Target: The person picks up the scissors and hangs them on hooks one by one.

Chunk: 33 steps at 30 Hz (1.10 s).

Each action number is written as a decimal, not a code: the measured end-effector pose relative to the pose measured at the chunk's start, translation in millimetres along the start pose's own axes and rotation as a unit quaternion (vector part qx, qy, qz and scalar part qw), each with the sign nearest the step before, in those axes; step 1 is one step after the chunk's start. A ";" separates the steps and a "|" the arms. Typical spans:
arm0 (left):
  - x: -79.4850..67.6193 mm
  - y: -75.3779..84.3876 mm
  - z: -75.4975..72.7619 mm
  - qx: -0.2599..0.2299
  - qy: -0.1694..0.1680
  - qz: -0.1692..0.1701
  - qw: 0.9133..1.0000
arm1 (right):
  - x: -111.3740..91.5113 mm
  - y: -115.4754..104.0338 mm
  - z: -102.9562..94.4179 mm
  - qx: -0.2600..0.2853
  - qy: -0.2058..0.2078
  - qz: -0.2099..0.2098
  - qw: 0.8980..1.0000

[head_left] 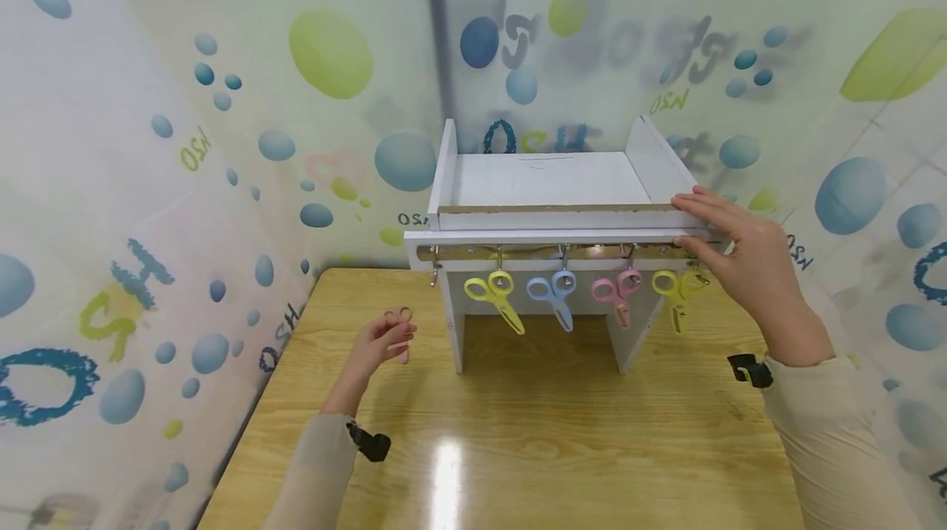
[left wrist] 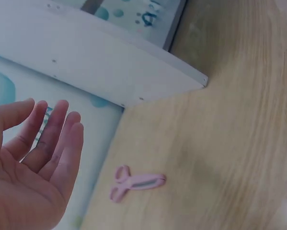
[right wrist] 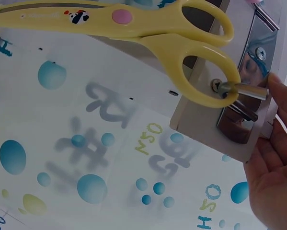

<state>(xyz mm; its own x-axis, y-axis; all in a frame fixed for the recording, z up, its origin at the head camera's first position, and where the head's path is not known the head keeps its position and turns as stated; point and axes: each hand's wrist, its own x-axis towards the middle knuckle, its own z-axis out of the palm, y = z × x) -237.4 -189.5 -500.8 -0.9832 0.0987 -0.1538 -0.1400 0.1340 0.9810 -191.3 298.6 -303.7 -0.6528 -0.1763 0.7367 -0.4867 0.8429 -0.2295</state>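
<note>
My left hand (head_left: 376,347) hovers over the table with its fingers loosely bent and nothing in them. Below it, a pair of pink scissors (left wrist: 141,182) lies flat on the wood. At the right end of a white shelf (head_left: 547,219), my right hand (head_left: 755,259) grips the board, thumb at the front and fingers behind. A metal hook rail (right wrist: 251,72) runs along that front board. From its hooks hang yellow scissors (head_left: 494,290), blue scissors (head_left: 555,292), pink scissors (head_left: 616,292) and, closest to the right hand, another yellow pair (right wrist: 148,36). The leftmost hook (head_left: 434,267) carries nothing.
The shelf stands on two side panels at the back of a wooden table (head_left: 518,448). Walls covered with a dotted, lettered sheet (head_left: 333,119) close in behind it and at the sides. A black strap device (head_left: 370,441) sits on the left wrist.
</note>
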 end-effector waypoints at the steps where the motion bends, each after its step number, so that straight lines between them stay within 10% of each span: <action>1: 1.6 -2.6 -0.6 -0.002 0.004 -0.007 1.000 | 0.0 0.0 -0.3 0.001 0.000 0.001 1.000; 17: 26.7 -40.3 -0.6 -0.040 0.119 -0.095 0.988 | 0.2 1.5 0.2 0.003 0.004 0.001 1.000; 23: 32.5 -49.7 0.9 0.071 0.147 -0.090 0.982 | 0.5 1.4 -0.8 0.005 0.005 -0.001 1.000; 28: 38.1 -60.3 1.2 0.247 0.138 -0.087 0.955 | 0.3 1.1 -0.6 0.017 0.000 0.006 1.000; 33: 44.3 -66.9 3.0 0.319 0.140 -0.085 0.933 | -0.7 1.6 0.5 0.021 0.000 0.007 1.000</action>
<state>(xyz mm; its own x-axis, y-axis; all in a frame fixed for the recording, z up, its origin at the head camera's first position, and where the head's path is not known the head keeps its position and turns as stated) -271.2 -191.1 -573.6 -0.9577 -0.2272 -0.1764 -0.2863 0.6932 0.6614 -191.9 299.8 -304.9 -0.6595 -0.1643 0.7336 -0.5013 0.8232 -0.2663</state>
